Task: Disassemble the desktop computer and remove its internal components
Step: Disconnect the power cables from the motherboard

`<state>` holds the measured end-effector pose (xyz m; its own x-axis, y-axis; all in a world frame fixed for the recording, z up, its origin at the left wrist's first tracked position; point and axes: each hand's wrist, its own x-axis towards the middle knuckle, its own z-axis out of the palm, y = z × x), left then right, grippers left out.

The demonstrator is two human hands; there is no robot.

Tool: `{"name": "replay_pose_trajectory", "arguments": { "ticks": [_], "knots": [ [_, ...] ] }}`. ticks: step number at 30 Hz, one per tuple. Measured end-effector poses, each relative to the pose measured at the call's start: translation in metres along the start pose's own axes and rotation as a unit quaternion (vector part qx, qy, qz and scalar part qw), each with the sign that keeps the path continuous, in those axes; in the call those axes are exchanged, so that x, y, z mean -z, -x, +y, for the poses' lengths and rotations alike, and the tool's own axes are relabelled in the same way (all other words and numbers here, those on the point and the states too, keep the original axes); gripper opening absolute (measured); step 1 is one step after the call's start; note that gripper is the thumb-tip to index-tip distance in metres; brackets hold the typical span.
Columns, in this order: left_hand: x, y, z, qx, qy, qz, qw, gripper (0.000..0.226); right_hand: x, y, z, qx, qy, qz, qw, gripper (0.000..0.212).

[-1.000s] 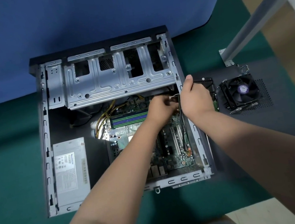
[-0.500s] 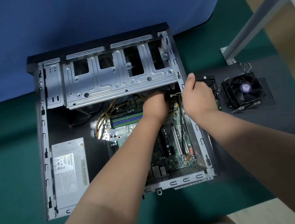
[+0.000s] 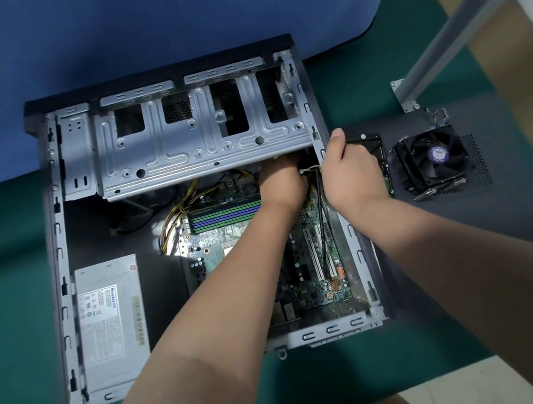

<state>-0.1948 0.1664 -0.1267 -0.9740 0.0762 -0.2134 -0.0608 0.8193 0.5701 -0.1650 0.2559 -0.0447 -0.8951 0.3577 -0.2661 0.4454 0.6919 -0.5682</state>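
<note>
Hands [image 3: 316, 179] deep in computer case [image 3: 61, 260], fingers hidden

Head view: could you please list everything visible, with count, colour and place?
case: one, grey and black, open, centre of table
drive cage: one, grey, far end of case
power supply: one, grey, near-left in case
motherboard: one, green, right part of case
RAM sticks: several, green and purple, on motherboard
yellow wires: one bundle, left of RAM sticks
fan: one, black, on panel
panel: one, dark, right of case
table: one, green
left hand: inside case, under cage edge
right hand: at case's right wall
</note>
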Motion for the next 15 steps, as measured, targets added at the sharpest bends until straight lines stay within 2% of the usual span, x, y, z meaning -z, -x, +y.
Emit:
{"name": "replay_pose_trajectory", "arguments": {
  "ticks": [7, 9, 12, 15],
  "knots": [
    [-0.004, 0.014, 0.004, -0.037, -0.009, 0.019, 0.999, 0.011, 0.0, 0.0, 0.001, -0.004, -0.006, -0.004, 1.0, 0.063],
    [-0.002, 0.015, 0.003, -0.043, -0.017, 0.022, 0.999, 0.014, 0.0, -0.001, 0.001, -0.002, -0.003, -0.006, 1.0, 0.063],
    [0.001, 0.004, 0.0, -0.036, -0.009, 0.021, 0.999, 0.031, -0.001, -0.002, 0.001, -0.001, 0.001, -0.002, 1.0, 0.061],
    [0.001, -0.004, 0.002, -0.017, -0.01, -0.002, 1.0, 0.036, 0.0, -0.002, 0.0, -0.001, -0.001, 0.0, 1.0, 0.058]
  ]
}}
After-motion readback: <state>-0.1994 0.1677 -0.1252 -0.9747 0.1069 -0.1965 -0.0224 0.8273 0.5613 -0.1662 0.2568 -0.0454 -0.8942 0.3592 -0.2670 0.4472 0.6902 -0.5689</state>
